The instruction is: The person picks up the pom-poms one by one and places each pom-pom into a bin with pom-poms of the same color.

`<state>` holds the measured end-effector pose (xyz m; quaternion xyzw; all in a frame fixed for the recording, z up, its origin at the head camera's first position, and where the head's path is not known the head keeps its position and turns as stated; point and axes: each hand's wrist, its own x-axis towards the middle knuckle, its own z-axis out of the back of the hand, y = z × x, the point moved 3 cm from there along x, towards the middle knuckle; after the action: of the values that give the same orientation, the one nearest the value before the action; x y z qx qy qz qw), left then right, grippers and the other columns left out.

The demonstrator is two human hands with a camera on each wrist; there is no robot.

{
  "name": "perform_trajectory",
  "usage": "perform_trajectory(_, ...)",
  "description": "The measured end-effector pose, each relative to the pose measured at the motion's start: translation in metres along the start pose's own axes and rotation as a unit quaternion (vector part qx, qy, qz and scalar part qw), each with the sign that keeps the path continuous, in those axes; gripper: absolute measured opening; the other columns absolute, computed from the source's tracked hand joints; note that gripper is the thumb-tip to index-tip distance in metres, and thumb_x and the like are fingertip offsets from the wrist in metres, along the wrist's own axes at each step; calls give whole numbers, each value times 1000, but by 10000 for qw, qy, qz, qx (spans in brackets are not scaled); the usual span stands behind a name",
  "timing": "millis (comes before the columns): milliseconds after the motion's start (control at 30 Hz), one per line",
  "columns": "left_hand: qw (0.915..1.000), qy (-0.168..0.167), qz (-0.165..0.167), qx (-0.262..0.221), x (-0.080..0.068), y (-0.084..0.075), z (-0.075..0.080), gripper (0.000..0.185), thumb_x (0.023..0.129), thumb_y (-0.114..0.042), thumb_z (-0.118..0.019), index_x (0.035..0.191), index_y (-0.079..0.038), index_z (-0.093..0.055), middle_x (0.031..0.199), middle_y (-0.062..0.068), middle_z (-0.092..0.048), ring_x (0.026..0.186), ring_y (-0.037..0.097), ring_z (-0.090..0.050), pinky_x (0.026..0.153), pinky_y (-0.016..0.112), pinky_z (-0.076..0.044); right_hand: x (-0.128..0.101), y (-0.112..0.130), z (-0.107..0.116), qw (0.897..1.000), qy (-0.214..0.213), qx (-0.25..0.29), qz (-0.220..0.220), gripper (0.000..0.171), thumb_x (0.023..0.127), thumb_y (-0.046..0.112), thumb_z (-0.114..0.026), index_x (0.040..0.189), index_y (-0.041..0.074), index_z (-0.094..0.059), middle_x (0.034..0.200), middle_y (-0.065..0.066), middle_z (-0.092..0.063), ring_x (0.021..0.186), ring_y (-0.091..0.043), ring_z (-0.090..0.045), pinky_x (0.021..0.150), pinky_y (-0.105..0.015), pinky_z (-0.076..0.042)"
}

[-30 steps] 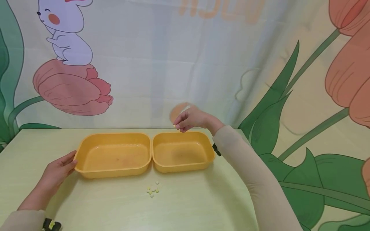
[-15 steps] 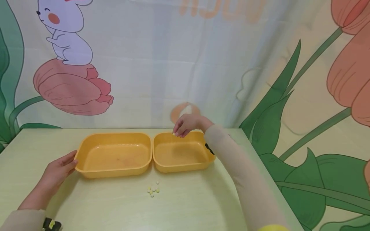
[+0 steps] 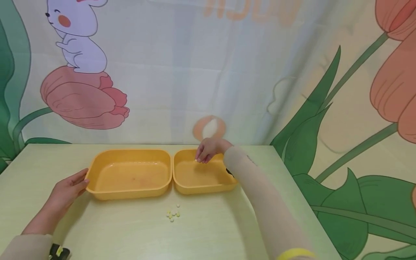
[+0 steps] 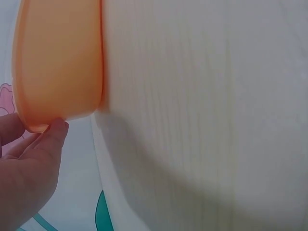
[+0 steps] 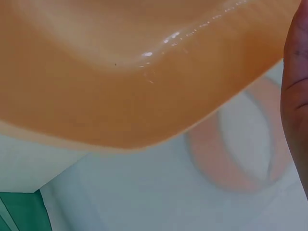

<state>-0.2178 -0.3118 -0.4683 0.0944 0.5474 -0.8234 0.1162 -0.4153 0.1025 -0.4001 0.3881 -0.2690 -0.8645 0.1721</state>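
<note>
Two yellow plastic trays stand side by side on the table. My left hand [image 3: 66, 189] holds the outer left rim of the larger tray [image 3: 130, 193]; the left wrist view shows the thumb and fingers at that tray's end [image 4: 62, 62]. Over the smaller tray [image 3: 204, 188], my right hand [image 3: 208, 150] reaches in with fingertips down, pinching a tiny pale pellet [image 3: 196, 160]. Only the edge of the right hand [image 5: 296, 101] shows in the right wrist view, so its fingertips are hidden there. Several small white and yellow pellets [image 3: 173, 213] lie in front of the trays.
The pale wood-grain table [image 3: 130, 231] ends at a hanging cloth [image 3: 156, 90] printed with a rabbit and tulips. A second printed panel [image 3: 351, 151] runs along the right side. The trays nearly touch each other at their facing rims.
My right hand has come down from above the smaller tray's back rim into the space over its inside, still pinching the pellet. The left hand keeps its hold on the larger tray.
</note>
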Motion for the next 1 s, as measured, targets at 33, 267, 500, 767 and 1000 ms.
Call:
perform_trajectory(33, 10000, 10, 16, 10, 0, 0, 0, 62, 113, -27, -33, 161, 0, -4, 167, 28, -8, 155, 46, -18, 94, 8, -54, 2, -2, -2, 10000, 35, -31, -36, 14, 95, 7, -71, 106, 0, -73, 85, 4, -71, 72, -7, -66, 77, -20, -64)
perform_trajectory(267, 9999, -26, 157, 44, 1, 1, -1, 62, 113, -27, -35, 161, -2, -5, 168, 26, -9, 154, 47, -20, 112, 38, -41, 8, -9, -12, 9992, 8, -214, -336, 9, 94, 8, -73, 101, 4, -76, 81, 3, -72, 72, -7, -67, 89, -29, -65)
perform_trajectory(500, 9998, -76, 169, 42, 2, 2, 1, 62, 113, -26, -36, 162, -2, -5, 168, 26, -9, 154, 47, -20, 112, 39, -40, 15, -15, -16, 9983, 47, -99, -579, 6, 93, 6, -73, 98, 3, -75, 80, 2, -73, 71, -8, -69, 76, -21, -65)
perform_trajectory(767, 9997, -98, 203, 8, 1, 0, 2, 62, 113, -24, -36, 161, -2, -5, 167, 26, -9, 154, 46, -20, 108, 31, -46, 22, -18, -21, 9980, 134, -134, -598, 5, 91, 4, -74, 95, 1, -77, 81, -2, -78, 70, -9, -72, 77, -24, -66)
perform_trajectory(1000, 9998, -70, 199, 44, 1, -1, 1, 62, 113, -25, -35, 162, -2, -5, 168, 25, -9, 154, 46, -20, 111, 34, -43, 25, -21, -29, 9973, 157, -286, -651, 6, 90, 3, -75, 94, 0, -77, 78, 1, -76, 66, -7, -70, 70, -20, -64)
